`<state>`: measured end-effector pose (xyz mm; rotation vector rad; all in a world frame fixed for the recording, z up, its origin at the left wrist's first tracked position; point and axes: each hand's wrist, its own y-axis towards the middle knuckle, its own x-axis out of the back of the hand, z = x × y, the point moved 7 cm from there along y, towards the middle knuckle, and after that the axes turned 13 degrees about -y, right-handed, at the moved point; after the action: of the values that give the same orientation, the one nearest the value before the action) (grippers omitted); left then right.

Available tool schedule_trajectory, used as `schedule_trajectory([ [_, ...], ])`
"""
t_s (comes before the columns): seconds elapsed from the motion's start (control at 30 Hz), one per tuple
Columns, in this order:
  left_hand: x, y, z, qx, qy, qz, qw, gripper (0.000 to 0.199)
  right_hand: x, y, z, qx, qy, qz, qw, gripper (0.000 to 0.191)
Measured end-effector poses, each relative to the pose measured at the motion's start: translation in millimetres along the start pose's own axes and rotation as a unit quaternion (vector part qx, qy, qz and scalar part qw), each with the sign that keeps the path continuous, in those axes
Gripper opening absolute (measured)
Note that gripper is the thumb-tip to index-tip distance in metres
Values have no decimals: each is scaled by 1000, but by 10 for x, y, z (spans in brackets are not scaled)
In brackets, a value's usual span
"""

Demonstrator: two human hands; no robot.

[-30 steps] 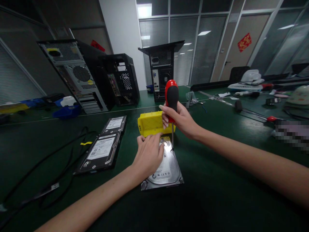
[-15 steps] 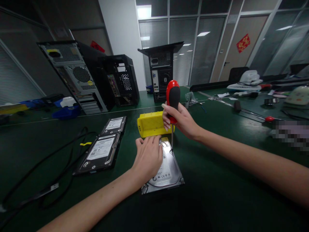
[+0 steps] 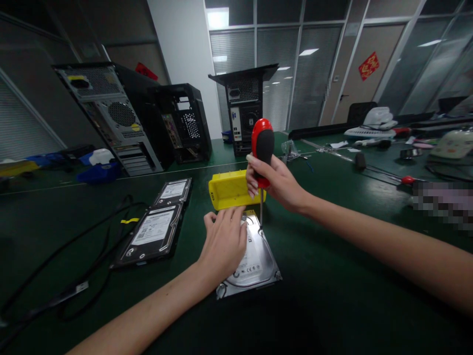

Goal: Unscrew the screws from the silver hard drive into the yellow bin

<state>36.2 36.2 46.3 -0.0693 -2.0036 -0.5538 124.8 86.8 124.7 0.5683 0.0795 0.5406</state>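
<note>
A silver hard drive (image 3: 262, 261) with a white label lies flat on the green table in front of me. My left hand (image 3: 223, 239) rests palm down over its left side, fingers bent toward the far edge, holding it; part of the label is hidden beneath. In my right hand (image 3: 275, 180) is a red-and-black screwdriver (image 3: 263, 145), gripped round the handle and held upright. Its shaft meets the drive near the right edge, where the tip is too small to make out. Just behind the drive stands a yellow plastic bin (image 3: 229, 192), partly covered by my right fingers.
To the left lie two more hard drives (image 3: 157, 227) and black cables (image 3: 74, 246). Computer cases (image 3: 142, 118) stand along the back, another case (image 3: 246, 108) behind the bin. Tools (image 3: 384, 175), a white device (image 3: 373, 125) and a small clear bag (image 3: 290, 149) are at the right.
The whole view has shifted slightly. My left hand still holds the drive, and the screwdriver stays upright at the same spot on it, gripped in my right hand.
</note>
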Motion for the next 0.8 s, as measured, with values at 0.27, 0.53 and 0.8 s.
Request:
schedule_trajectory([
  [0.27,227,-301,-111,-72,-146,26,986,22,238,-445,445,-23,-33,-76,996,26],
  [0.53,168,-597,-417,-123,-183,38,975,28,298,-1162,558,11,-153,-184,971,27],
  [0.8,93,-521,-469,-130,-155,30,979,14,184,-1114,459,28,-180,-101,978,15],
])
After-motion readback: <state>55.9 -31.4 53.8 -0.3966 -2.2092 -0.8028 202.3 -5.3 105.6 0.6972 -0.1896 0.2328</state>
